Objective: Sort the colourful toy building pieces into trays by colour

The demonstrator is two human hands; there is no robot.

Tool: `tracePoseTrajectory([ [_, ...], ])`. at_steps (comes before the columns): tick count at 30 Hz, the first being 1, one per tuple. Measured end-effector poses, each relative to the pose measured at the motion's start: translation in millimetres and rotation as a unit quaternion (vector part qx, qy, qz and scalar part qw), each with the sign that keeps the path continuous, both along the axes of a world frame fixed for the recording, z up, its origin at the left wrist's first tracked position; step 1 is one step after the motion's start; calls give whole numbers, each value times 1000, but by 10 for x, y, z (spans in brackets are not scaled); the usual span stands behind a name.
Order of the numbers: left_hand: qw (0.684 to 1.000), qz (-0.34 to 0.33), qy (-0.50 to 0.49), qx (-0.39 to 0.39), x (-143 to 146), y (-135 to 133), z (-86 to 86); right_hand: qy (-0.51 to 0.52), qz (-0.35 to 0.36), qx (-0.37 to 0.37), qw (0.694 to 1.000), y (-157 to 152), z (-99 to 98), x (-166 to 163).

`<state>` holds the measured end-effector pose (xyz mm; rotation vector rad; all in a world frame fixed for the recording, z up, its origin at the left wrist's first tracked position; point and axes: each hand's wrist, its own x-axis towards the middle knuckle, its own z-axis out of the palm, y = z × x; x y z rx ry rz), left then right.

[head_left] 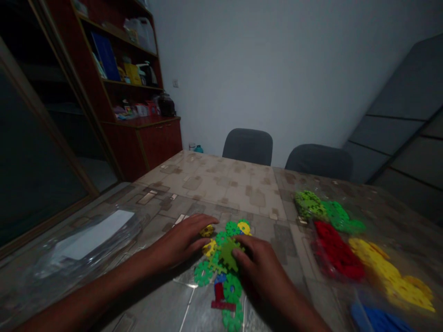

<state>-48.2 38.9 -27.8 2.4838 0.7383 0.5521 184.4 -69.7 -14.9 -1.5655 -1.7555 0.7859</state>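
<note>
My left hand [188, 237] reaches in from the left, fingers stretched out and thumb apart. A yellow toothed piece [206, 231] shows beneath its fingers, and another yellow piece [210, 249] lies by the thumb; I cannot make out firm contact with either. My right hand [259, 258] pinches an olive-green gear-shaped disc [228, 255] between thumb and fingers. Under and around this disc lies a cluster of plastic gear pieces: green discs [203, 274], a yellow disc [244, 227], a dark red strip [223, 305] and some blue parts [220, 278]. The disc hides part of the cluster.
Sorted pieces lie at the right: light green [309, 204], green [337, 216], red [337, 251], yellow [389, 272] and blue [377, 318], some in clear plastic. A plastic bag with a white sheet [92, 235] is at the left. Two grey chairs [247, 145] stand beyond the table.
</note>
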Motion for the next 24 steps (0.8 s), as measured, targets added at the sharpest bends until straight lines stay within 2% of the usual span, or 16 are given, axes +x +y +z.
tracePoseTrajectory([
  [4,1000,-10,4,3,-21,28,-74,-108,3,-15,994,26,-32,-309],
  [8,1000,-24,4,5,-13,23,-98,-221,-16,-19,975,22,27,-389],
  [17,999,-34,10,7,-14,14,-55,-262,13,-50,964,54,-3,-416],
  [24,999,-30,7,18,9,11,-33,-215,15,-45,975,19,67,-354],
])
